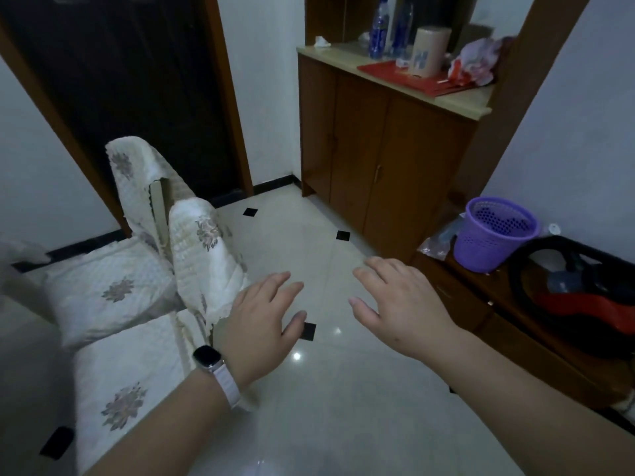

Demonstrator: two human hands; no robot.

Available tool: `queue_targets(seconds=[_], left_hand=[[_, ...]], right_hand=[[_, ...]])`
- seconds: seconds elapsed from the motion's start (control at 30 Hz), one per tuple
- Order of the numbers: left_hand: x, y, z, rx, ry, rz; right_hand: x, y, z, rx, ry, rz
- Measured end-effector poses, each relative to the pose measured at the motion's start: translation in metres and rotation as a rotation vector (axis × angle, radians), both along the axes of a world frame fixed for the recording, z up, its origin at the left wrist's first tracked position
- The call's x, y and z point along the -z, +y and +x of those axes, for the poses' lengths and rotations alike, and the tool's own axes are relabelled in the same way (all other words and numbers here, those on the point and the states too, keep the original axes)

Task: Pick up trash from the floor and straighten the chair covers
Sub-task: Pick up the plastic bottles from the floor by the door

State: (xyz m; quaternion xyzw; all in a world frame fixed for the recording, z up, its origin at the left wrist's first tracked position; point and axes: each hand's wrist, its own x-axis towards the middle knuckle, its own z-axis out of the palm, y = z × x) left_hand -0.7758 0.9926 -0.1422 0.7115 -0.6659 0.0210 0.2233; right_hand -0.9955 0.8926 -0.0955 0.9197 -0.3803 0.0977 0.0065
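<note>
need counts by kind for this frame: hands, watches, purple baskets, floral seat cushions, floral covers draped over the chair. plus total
Hands: 2 (left hand, right hand)
Watch: 1
Purple basket: 1
Seat cushions: 2
Draped covers: 2
Total: 8

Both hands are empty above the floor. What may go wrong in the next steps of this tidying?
The far cover hangs crooked, with a corner of the chair back bare; a one-sided tug may pull it off.
The glossy floor shows glare and black insets, so small trash may be overlooked.
The basket stands near the end of the cabinet; a throw may tip it.
</note>
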Motion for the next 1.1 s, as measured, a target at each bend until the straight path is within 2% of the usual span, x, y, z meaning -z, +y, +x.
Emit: queue_targets(seconds=[0.2,0.33,0.63,0.9,1.1], left_hand=[[0.011,-0.084,0.029,-0.002,-0.028,0.039],[0.016,-0.160,0.039,-0.060,-0.061,0.065],[-0.006,-0.334,0.061,-0.171,-0.118,0.067],[0.009,-0.409,0.121,-0.255,-0.108,0.097],[0.024,-0.469,0.204,-0.277,-0.051,0.081]], right_hand=[[0.026,-0.097,0.030,-0.028,0.047,0.072],[0.038,-0.185,0.048,-0.069,0.012,0.079],[0.030,-0.378,0.086,-0.227,0.005,0.118],[0.035,-0.472,0.152,-0.307,0.015,0.121],[0.047,-0.533,0.244,-0.321,0.016,0.080]])
